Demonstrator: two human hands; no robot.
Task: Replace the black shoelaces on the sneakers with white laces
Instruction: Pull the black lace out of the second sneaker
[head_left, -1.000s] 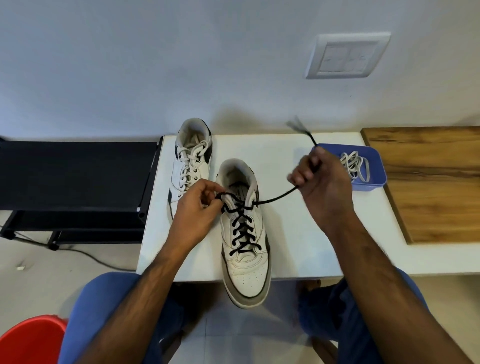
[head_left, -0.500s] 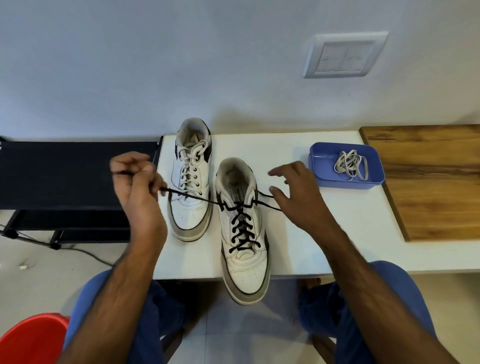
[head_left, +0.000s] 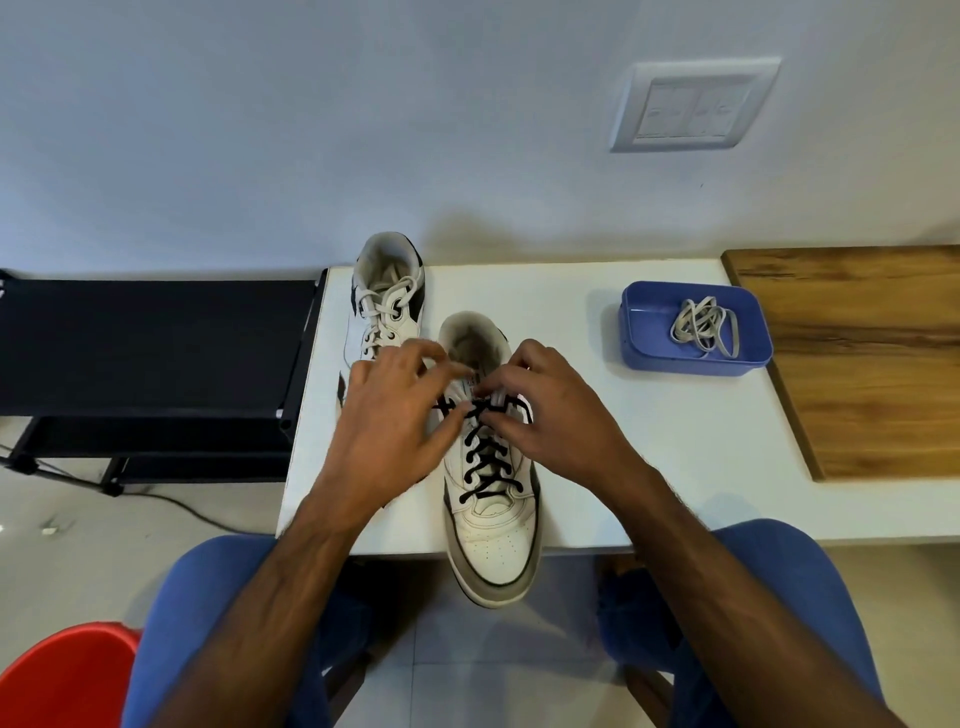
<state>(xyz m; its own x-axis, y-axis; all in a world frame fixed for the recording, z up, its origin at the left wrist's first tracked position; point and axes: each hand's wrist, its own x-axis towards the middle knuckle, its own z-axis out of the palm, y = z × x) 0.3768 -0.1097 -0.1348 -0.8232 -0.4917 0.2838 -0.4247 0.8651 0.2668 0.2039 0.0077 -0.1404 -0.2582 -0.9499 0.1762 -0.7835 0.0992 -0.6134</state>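
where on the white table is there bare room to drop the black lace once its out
The widest bare patch of the white table lies between the near sneaker, the blue tray and the wooden board. A smaller strip runs behind the near sneaker toward the wall. It is crowded on the left, where the far sneaker, left hand and right hand bunch together.

You sit in a home room: wall switch plate (head_left: 693, 104), white table (head_left: 649, 467), black rack (head_left: 150, 348) left.
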